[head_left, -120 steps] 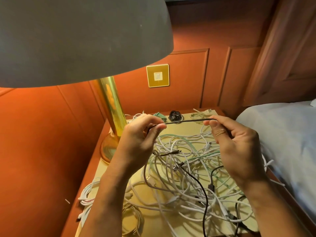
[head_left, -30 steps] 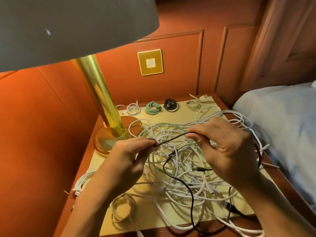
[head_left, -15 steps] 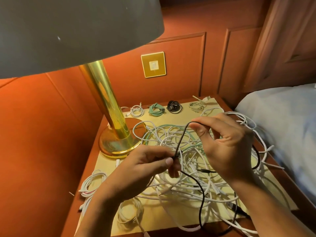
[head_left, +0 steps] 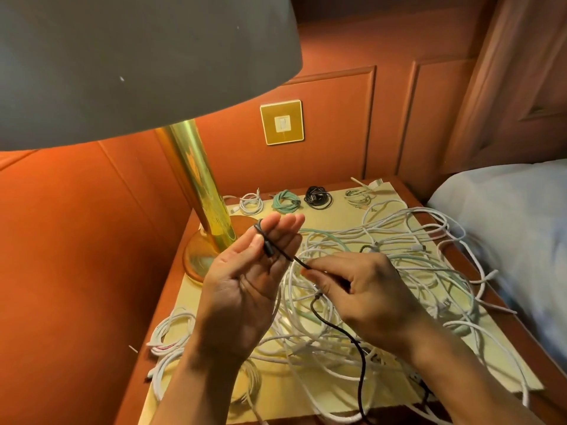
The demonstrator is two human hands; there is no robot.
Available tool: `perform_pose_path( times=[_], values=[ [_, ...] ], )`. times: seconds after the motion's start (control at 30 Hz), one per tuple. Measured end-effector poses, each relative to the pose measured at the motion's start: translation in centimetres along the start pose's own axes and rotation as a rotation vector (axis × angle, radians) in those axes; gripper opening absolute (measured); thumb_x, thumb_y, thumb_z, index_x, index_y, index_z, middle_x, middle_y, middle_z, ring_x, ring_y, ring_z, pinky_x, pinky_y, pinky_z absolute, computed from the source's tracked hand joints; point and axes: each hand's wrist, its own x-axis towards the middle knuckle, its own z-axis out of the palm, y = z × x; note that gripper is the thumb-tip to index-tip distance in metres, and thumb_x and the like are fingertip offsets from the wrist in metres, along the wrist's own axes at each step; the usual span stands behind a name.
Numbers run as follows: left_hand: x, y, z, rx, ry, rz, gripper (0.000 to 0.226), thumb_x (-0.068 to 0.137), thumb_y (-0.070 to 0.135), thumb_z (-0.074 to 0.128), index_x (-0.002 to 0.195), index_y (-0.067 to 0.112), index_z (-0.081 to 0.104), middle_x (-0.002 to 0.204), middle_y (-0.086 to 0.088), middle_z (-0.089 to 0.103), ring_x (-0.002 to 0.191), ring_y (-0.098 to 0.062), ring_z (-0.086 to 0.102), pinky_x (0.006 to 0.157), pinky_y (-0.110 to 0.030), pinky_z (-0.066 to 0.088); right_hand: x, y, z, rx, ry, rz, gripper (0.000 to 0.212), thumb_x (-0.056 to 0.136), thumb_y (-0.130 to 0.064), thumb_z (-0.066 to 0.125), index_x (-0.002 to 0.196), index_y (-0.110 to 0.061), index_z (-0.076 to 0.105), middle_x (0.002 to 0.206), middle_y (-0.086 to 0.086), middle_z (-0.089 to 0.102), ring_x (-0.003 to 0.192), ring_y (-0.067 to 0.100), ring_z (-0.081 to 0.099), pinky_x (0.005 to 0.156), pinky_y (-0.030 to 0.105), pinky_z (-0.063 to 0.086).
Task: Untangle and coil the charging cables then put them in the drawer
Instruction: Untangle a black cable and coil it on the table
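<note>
**A:** While the head view looks down on the bedside table [head_left: 412,199], where does the black cable [head_left: 352,335] sit?
**B:** Over the near-left of the white tangle [head_left: 414,271]. Left hand [head_left: 245,289] palm up, fingers nearly straight, thumb pinning the cable's end across them.
**A:** Right hand [head_left: 368,289]?
**B:** Just right of it, fingers curled, pinching the same cable.
**A:** Far edge?
**B:** Small coils in a row, green coil [head_left: 285,202] beside black coil [head_left: 318,197], right of the brass lamp [head_left: 199,185].

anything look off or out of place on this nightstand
Yes: the tangled pile of white and green cables sprawls across the nightstand, with white strands spilling over its right and front edges. The four coils along the back sit neatly. Nothing looks damaged.
</note>
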Motion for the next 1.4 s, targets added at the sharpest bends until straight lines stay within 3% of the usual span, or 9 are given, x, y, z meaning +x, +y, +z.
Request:
perform_pose_path(
  times=[0.1, 0.33, 0.5, 0.63, 0.73, 0.9, 1.1, 1.2, 1.4],
  values=[
    [0.1, -0.2, 0.3, 0.101, 0.053, 0.037, 0.043, 0.095, 0.011, 0.043, 0.133, -0.006, 0.055, 0.130, -0.025, 0.066, 0.126, -0.034, 0.063, 0.106, -0.041, 0.048, 0.0, -0.1, -0.2, -0.051, -0.003, -0.016, 0.028, 0.097, -0.041, 0.054, 0.090, -0.021, 0.072, 0.076, -0.011, 0.066, 0.069, 0.011, 0.060, 0.060, 0.041, 0.049],
    [0.4, -1.2, -0.6, 0.448, 0.059, 0.160, 0.033, 0.102, -0.001, 0.042, 0.129, -0.002, 0.062, 0.124, -0.015, 0.072, 0.122, -0.027, 0.066, 0.106, -0.031, 0.050, -0.3, -0.6, -1.1, -0.160, -0.047, -0.020, 0.031, 0.093, -0.046, 0.050, 0.094, -0.024, 0.072, 0.084, -0.011, 0.068, 0.077, 0.012, 0.063, 0.066, 0.041, 0.054],
    [0.1, -0.8, -1.6, 0.906, 0.002, 0.275, 0.033, 0.103, -0.002, 0.048, 0.122, 0.014, 0.069, 0.120, 0.006, 0.075, 0.120, -0.009, 0.066, 0.103, -0.023, 0.051, -0.5, -0.6, -1.9, -0.211, 0.054, -0.101, 0.017, 0.093, -0.035, 0.060, 0.095, -0.022, 0.071, 0.086, -0.010, 0.065, 0.072, 0.014, 0.062, 0.063, 0.041, 0.054],
    [0.1, -1.0, -1.7, 1.175, -0.079, 0.177, 0.030, 0.103, 0.004, 0.052, 0.116, 0.017, 0.075, 0.114, 0.010, 0.076, 0.114, -0.004, 0.067, 0.103, -0.034, 0.054, -0.6, -0.7, -1.9, -0.315, 0.149, -0.244, 0.011, 0.094, -0.025, 0.068, 0.093, -0.015, 0.072, 0.082, -0.002, 0.061, 0.071, 0.019, 0.055, 0.064, 0.041, 0.048],
    [0.1, -0.7, -1.3, 1.263, -0.193, 0.075, 0.029, 0.095, 0.018, 0.051, 0.102, 0.019, 0.079, 0.098, 0.004, 0.077, 0.098, -0.016, 0.069, 0.090, -0.043, 0.055, -0.5, -0.7, -2.0, -0.346, 0.266, -0.315, 0.012, 0.093, -0.022, 0.072, 0.093, -0.010, 0.076, 0.082, 0.002, 0.064, 0.072, 0.021, 0.055, 0.063, 0.043, 0.048],
    [-0.2, 0.1, -1.1, 1.066, -0.290, -0.077, 0.033, 0.089, 0.010, 0.048, 0.103, 0.005, 0.077, 0.097, -0.009, 0.077, 0.100, -0.020, 0.072, 0.089, -0.022, 0.052, -0.7, -0.4, -2.6, -0.294, 0.368, -0.327, 0.012, 0.089, -0.017, 0.076, 0.095, -0.007, 0.079, 0.088, 0.004, 0.070, 0.079, 0.023, 0.062, 0.065, 0.045, 0.052],
    [-0.1, 0.3, -1.6, 0.867, -0.351, -0.194, 0.034, 0.085, 0.005, 0.049, 0.104, -0.004, 0.075, 0.092, -0.023, 0.075, 0.091, -0.037, 0.070, 0.093, -0.043, 0.053, -0.6, 0.6, -2.3, -0.121, 0.356, -0.234, 0.016, 0.088, -0.011, 0.075, 0.103, -0.008, 0.079, 0.095, -0.001, 0.073, 0.087, 0.015, 0.069, 0.074, 0.033, 0.057],
    [-0.2, 0.3, -1.5, 0.753, -0.381, -0.247, 0.032, 0.082, 0.002, 0.048, 0.099, -0.010, 0.073, 0.086, -0.023, 0.072, 0.084, -0.034, 0.069, 0.084, -0.034, 0.054, -0.4, 0.7, -2.6, 0.009, 0.311, -0.184, 0.017, 0.088, -0.007, 0.075, 0.105, -0.009, 0.079, 0.095, -0.003, 0.074, 0.089, 0.007, 0.070, 0.078, 0.020, 0.055],
    [-0.1, 0.0, -0.9, 0.375, -0.365, -0.258, 0.027, 0.082, 0.003, 0.053, 0.099, -0.009, 0.070, 0.079, -0.020, 0.066, 0.083, -0.037, 0.068, 0.085, -0.039, 0.056, -0.4, 1.0, -1.5, 0.170, 0.140, 0.039, 0.018, 0.092, -0.011, 0.071, 0.106, -0.017, 0.079, 0.085, -0.015, 0.072, 0.074, 0.010, 0.068, 0.064, 0.025, 0.055]
  ],
)
